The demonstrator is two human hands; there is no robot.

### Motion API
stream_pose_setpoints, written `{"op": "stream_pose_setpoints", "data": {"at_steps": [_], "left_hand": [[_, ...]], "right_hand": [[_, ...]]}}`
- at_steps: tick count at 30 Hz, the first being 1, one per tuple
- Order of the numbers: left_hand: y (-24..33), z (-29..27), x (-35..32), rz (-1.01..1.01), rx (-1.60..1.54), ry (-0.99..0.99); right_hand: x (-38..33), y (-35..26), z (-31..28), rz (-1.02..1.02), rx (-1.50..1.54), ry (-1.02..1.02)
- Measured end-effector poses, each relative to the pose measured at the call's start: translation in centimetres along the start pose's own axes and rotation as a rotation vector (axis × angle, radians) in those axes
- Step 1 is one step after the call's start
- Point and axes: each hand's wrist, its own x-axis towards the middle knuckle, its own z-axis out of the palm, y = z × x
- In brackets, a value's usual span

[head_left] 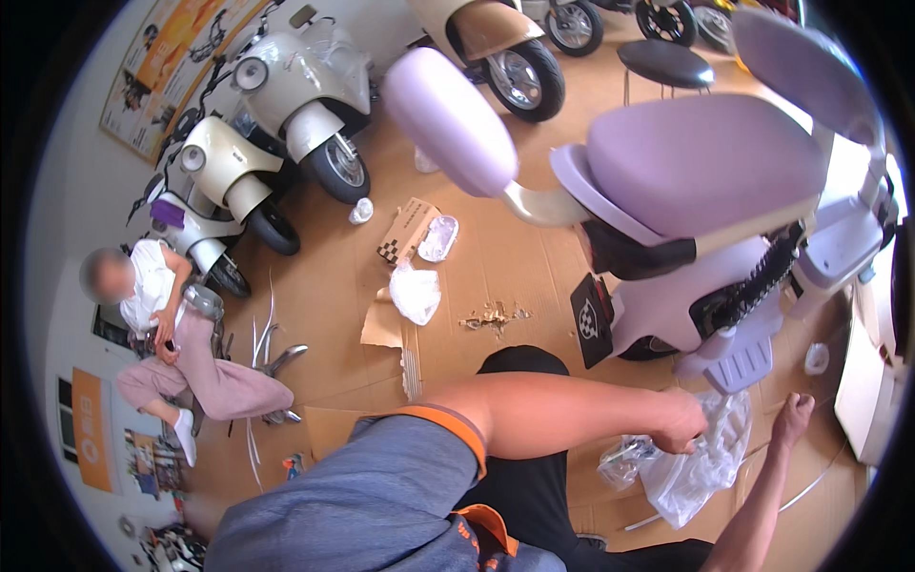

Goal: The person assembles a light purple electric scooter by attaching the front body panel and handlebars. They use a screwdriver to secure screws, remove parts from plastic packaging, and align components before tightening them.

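My left arm reaches across to the right, and my left hand [679, 420] is closed at the upper edge of a clear plastic bag [701, 472], apparently pinching it. The crumpled bag spreads over the cardboard-covered floor, with small packed parts [624, 461] in clear wrap on its left. To the right of the bag my right hand [793, 418] is raised with curled fingers; whatever it may hold is hidden. Just beyond both hands stands a lilac electric scooter [705, 162], its ribbed footrest [739, 357] nearest to them.
A cardboard box [412, 229], a wrapped lilac part [438, 238] and a white plastic bag [416, 294] lie left of the scooter. Parked scooters [310, 105] line the far left. A seated person [181, 334] is at left. A white panel [863, 391] leans at right.
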Motion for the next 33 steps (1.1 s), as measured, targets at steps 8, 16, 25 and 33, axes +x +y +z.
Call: {"op": "stream_pose_setpoints", "data": {"at_steps": [8,16,25,33], "left_hand": [[0.5,-0.5,1.4,-0.091,-1.021,0.302],[-0.1,2.0,2.6,-0.079,-0.457,0.575],[-2.6,0.2,4.6,0.025,-0.364,0.843],[-1.8,-0.7,5.3,0.157,0.099,0.836]], "right_hand": [[-8.0,-19.4,-8.0,0.327,0.668,-0.461],[-9.8,-21.5,-6.4,0.436,0.83,-0.728],[-6.1,-19.8,-8.0,0.394,0.509,-0.647],[-5.5,-15.6,-6.2,0.421,0.52,-0.565]]}}
